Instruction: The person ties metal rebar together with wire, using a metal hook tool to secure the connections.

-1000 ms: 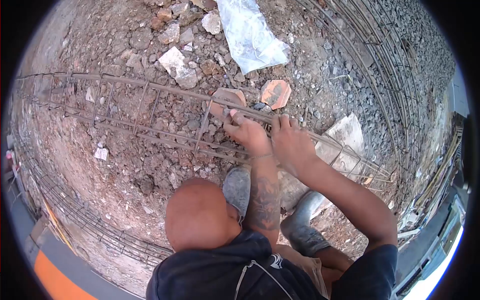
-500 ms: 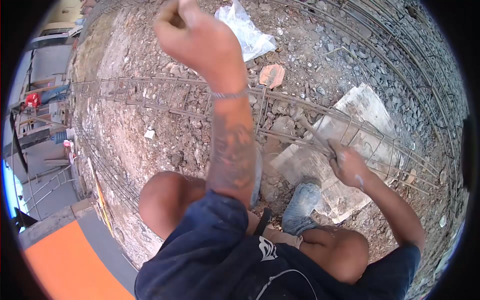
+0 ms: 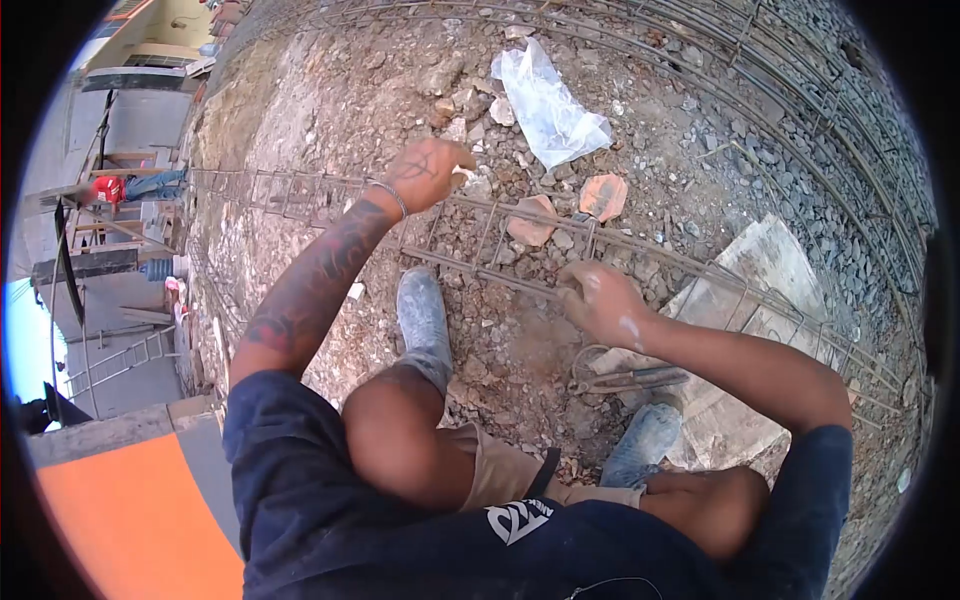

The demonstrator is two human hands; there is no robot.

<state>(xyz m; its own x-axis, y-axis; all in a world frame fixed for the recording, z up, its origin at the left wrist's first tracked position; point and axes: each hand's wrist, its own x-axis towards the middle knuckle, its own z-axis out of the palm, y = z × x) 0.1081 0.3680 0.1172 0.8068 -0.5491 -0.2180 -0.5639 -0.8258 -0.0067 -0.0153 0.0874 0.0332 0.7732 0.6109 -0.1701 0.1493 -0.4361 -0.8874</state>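
Observation:
A long rebar cage (image 3: 487, 235) of thin bars and stirrups runs across the ground in front of me. My left hand (image 3: 425, 172) is over its far bar, fingers curled, with a small whitish bit at the fingertips that I cannot identify. Closer in, my right hand (image 3: 605, 305) bends its fingers round the near bar. A pair of pincers (image 3: 640, 378) lies on the soil below my right wrist, beside my dusty boot (image 3: 640, 440). Two pieces of reddish broken tile, one farther off (image 3: 604, 197) and one under the cage (image 3: 532, 220), lie between the hands.
A dirty white board (image 3: 765, 270) lies beneath the cage's right end. Beyond are a clear plastic bag (image 3: 550, 105), grey gravel (image 3: 860, 220) and more long rebar (image 3: 760, 110). A person in red (image 3: 108, 189) is far left. Stony rubble covers the ground.
My left hand has come down from its raised position to the cage. My right hand has let go of the tool it held and moved left onto the near bar. The view has shifted.

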